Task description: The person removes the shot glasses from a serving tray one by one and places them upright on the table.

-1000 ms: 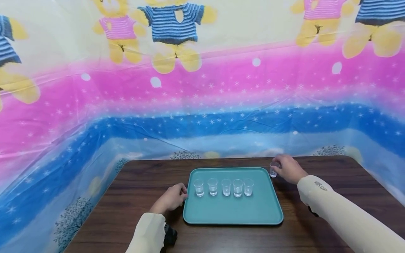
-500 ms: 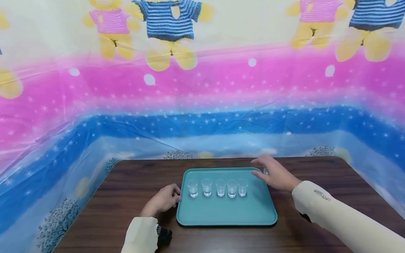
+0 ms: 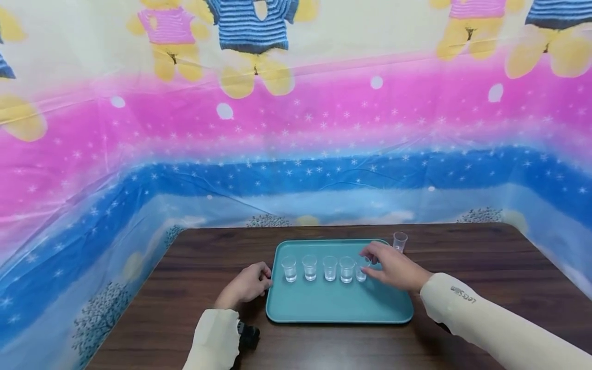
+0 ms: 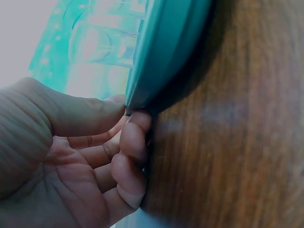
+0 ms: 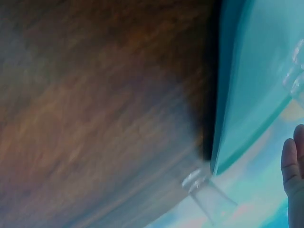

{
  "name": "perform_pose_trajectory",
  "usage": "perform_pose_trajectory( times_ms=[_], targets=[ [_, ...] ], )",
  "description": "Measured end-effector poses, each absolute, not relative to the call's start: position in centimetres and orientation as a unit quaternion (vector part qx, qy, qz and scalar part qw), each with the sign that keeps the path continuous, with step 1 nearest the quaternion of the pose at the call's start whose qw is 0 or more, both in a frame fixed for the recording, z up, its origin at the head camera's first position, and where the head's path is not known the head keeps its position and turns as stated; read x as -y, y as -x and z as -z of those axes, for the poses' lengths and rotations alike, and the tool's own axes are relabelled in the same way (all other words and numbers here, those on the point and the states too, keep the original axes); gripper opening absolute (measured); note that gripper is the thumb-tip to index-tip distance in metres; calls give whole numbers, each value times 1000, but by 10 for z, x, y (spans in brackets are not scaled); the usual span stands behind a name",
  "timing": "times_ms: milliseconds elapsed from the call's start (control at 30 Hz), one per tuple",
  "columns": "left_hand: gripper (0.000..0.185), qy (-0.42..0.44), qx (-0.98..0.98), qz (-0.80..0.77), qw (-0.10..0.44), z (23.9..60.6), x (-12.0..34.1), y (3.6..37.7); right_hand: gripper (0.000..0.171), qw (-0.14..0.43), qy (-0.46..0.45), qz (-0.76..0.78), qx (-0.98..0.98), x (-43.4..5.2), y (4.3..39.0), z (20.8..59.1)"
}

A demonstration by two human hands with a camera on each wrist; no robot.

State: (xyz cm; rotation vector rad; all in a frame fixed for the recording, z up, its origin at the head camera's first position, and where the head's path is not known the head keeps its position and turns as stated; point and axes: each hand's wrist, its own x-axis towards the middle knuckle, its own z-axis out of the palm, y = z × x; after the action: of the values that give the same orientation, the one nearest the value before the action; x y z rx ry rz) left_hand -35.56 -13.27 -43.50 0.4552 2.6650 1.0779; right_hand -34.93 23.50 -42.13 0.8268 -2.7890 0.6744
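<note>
Table (image 3: pixel 462 267); left-wrist view alone shows fingers (image 4: pixel 135 142) pinching tray (image 4: pixel 166 47) rim.

right sleeve (image 3: pixel 467 308) | small dark logo print | too blurred to read

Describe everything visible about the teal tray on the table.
The tray is a teal rectangle with rounded corners and a low raised rim, plastic by its look, lying flat on the dark wooden table. Five small clear cups stand in a row on it. The left hand holds its left edge; the right hand reaches over its right end.
</note>
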Motion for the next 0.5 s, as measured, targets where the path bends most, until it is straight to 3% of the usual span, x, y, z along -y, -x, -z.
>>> perform_pose_trajectory(
  times_ms=[500],
  targets=[
    [5,-154,-911,-364,116,436,131,358,28,161,-192,-246,936,-301,354,405]
  ],
)
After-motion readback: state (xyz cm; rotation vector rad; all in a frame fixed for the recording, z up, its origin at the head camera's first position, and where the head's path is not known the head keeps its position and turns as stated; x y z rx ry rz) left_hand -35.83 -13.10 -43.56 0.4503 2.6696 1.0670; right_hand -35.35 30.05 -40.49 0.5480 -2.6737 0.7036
